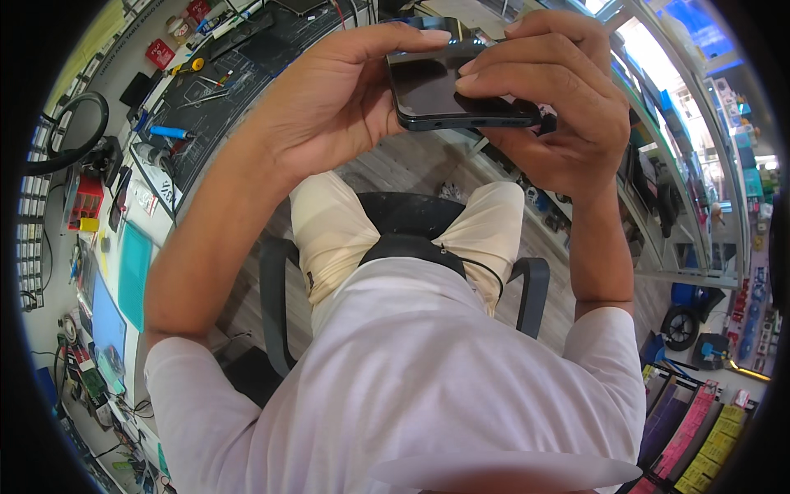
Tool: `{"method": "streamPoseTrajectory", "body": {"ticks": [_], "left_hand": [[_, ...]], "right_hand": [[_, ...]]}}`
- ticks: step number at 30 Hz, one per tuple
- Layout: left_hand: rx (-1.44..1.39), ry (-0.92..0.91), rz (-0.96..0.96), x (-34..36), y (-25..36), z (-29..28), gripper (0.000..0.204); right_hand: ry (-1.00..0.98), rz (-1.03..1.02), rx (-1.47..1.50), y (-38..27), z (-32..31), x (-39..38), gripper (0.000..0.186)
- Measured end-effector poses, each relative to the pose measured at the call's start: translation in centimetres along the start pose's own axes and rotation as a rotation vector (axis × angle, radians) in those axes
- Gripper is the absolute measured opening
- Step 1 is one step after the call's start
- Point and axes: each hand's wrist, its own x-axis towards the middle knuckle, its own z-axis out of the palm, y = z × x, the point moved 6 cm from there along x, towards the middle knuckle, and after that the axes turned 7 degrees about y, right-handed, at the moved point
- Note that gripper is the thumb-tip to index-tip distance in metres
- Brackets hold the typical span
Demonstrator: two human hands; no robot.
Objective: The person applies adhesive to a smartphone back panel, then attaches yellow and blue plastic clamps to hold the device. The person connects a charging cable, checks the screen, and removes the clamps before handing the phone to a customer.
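Dark phone (432,86) is up in the air between both hands, ported short edge facing near, long axis seemingly running near to far, foreshortened. Left hand (341,95) wraps the left side, thumb at the far end, other fingers mostly hidden; right hand (576,99) clasps the right side, fingers over the screen, thumb apparently underneath, neither hand clearly nearer.
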Motion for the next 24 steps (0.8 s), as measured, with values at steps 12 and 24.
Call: {"method": "streamPoseTrajectory", "body": {"ticks": [12,24], "left_hand": [[0.041,-0.013,-0.047,-1.2,0.3,0.0,0.019],[-0.011,0.008,-0.083,-1.1,-0.8,0.6,0.019]], "right_hand": [[-0.045,-0.082,0.013,0.8,-0.3,-0.5,0.030],[0.028,-0.032,0.139,1.2,-0.8,-0.9,0.030]]}}
